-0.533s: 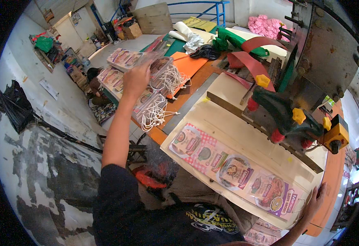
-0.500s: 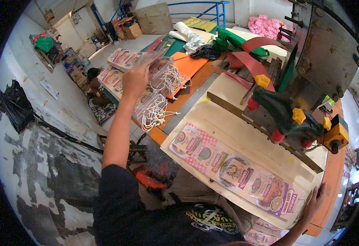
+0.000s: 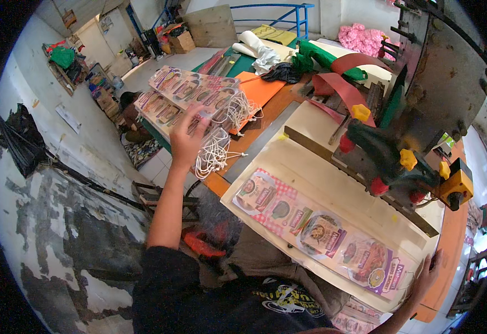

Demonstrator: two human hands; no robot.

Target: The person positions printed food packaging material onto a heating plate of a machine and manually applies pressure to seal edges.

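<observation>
My left hand (image 3: 188,139), its fingers spread, reaches over the near edge of stacked long printed plastic strips (image 3: 190,92) and holds nothing I can see. White cords (image 3: 213,153) hang in tangles from the strips' right ends. In front of me a single printed strip (image 3: 321,231), with food pictures and a pink checked band, lies flat on a cream board (image 3: 288,156). At the board's right end my right hand (image 3: 426,278) grips the edge, close to the strip's end; its fingers show only in part.
A heavy press (image 3: 443,72) with yellow knobs (image 3: 407,160) and a metal bar (image 3: 360,181) stands over the board's far side. Orange sheet (image 3: 257,92), green cloth (image 3: 315,55) and red strap (image 3: 354,83) lie behind. Another person (image 3: 132,119) sits at far left.
My left hand has drawn back toward me from the upper stack, and a strip now lies flat on that stack. My right hand stays at the board's end.
</observation>
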